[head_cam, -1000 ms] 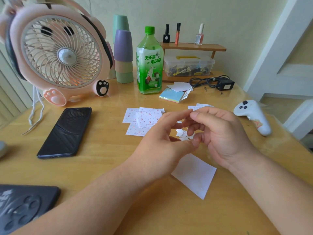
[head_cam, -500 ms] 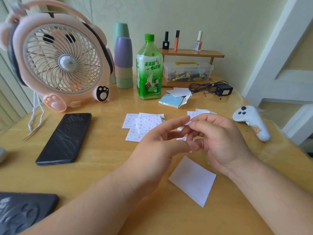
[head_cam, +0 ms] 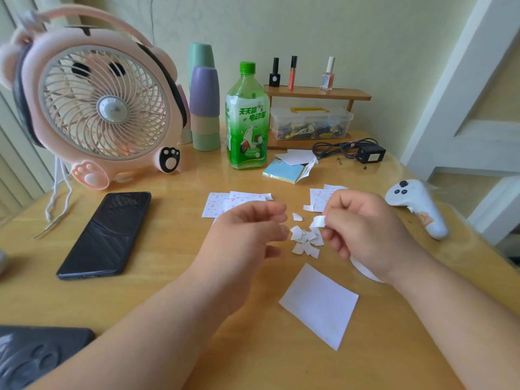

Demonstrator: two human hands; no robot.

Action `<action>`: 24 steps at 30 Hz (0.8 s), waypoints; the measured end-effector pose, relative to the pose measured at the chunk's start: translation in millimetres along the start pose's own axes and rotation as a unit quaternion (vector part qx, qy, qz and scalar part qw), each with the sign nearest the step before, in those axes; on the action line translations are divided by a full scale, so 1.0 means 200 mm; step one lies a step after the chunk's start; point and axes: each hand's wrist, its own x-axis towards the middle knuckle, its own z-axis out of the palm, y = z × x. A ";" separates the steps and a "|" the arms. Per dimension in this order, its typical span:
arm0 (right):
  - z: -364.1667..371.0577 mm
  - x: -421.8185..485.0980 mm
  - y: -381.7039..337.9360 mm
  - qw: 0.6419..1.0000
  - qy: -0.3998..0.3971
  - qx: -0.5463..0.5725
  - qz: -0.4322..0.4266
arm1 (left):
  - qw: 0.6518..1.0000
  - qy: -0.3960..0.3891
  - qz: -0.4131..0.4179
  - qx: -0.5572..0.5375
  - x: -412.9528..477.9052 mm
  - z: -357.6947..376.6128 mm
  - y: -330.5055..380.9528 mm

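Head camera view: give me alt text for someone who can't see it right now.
The right hand pinches a small white paper strip over a pile of torn scraps on the wooden table, the left hand beside it loosely curled and empty. A white sheet lies nearer the person, a black phone to the left.

A room at home, wooden table (head_cam: 168, 291) against a pale wall, pink bear-shaped fan (head_cam: 105, 108), nail polish bottles (head_cam: 327, 76) on a small shelf (head_cam: 318, 94), stacked cups (head_cam: 204, 108), green drink bottle (head_cam: 247, 119), phone (head_cam: 107, 235), white panelled door (head_cam: 478, 108).
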 end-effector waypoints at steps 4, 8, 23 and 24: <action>0.00 0.03 0.04 0.982 0.004 -0.189 -0.019 | 0.950 0.008 0.090 0.298 -0.01 0.01 -0.03; 0.00 0.05 0.07 0.963 0.005 -0.270 0.002 | 0.909 -0.066 0.118 0.395 -0.03 0.02 -0.06; 0.03 0.08 0.03 0.955 -0.042 -0.288 -0.058 | 0.883 -0.133 0.160 0.420 -0.02 0.03 -0.10; 0.03 0.08 0.03 0.952 -0.047 -0.298 -0.059 | 0.882 -0.136 0.163 0.421 -0.02 0.03 -0.10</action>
